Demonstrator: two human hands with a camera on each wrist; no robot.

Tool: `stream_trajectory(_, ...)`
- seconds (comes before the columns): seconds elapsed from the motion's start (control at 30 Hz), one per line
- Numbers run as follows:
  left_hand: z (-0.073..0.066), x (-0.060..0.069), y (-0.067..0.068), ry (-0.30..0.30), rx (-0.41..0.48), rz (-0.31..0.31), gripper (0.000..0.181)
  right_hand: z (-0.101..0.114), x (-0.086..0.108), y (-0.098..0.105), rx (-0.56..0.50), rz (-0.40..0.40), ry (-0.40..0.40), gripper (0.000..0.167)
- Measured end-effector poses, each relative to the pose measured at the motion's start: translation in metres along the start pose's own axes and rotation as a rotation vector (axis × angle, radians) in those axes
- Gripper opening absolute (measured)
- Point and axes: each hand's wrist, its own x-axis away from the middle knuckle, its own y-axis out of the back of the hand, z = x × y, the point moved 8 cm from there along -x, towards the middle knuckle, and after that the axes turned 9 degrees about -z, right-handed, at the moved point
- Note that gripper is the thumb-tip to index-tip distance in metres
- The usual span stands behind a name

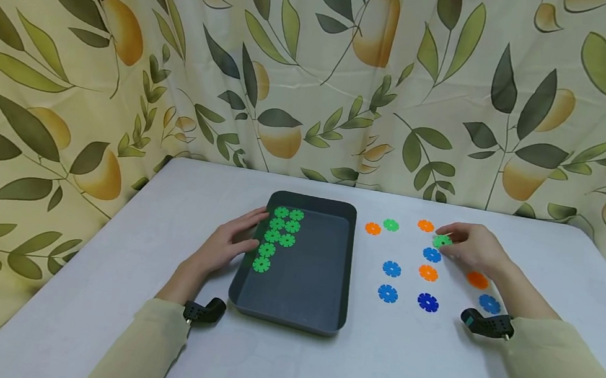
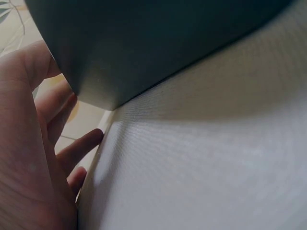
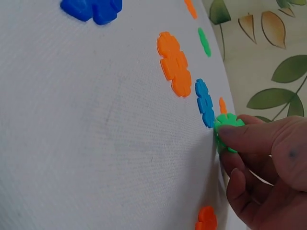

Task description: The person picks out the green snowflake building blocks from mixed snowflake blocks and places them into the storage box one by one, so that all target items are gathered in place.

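Observation:
My right hand [image 1: 472, 249] pinches a green snowflake disc [image 3: 229, 125] between thumb and fingers, just above the table beside a blue disc [image 1: 432, 255]. My left hand [image 1: 230, 240] touches the left side of a dark grey tray [image 1: 293, 320], its fingers along the outer wall and rim; in the left wrist view the tray's wall [image 2: 144, 43] rises beside the thumb. Several green discs [image 1: 267, 250] lie inside the tray in two columns along its left side. Another green disc [image 1: 391, 225] lies on the table right of the tray, near an orange disc [image 1: 372, 229].
Several orange discs [image 1: 428, 273] and blue discs [image 1: 392, 269] are scattered on the white table [image 1: 372, 371] right of the tray, among them a darker blue disc [image 1: 428, 302]. Under my right forearm lie an orange disc [image 1: 477, 280] and a blue disc [image 1: 489, 304]. A leaf-patterned curtain [image 1: 314, 90] hangs behind.

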Motion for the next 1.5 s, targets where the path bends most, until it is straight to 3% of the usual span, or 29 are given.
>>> stream_trajectory(0.43, -0.001, 0.001, 0.002, -0.024, 0.006, -0.004, 0.056, 0.007, 0.002, 0.003, -0.132, 0.03, -0.024, 0.048)
stream_trajectory(0.67, -0.043, 0.007, 0.006, 0.008, 0.004, 0.021, 0.054, 0.032, 0.006, 0.0, -0.203, 0.067, 0.003, 0.05)
stream_trajectory(1.5, -0.046, 0.006, 0.007, -0.002, 0.004, 0.023, 0.055, 0.136, 0.013, -0.055, -0.433, 0.216, 0.069, 0.048)
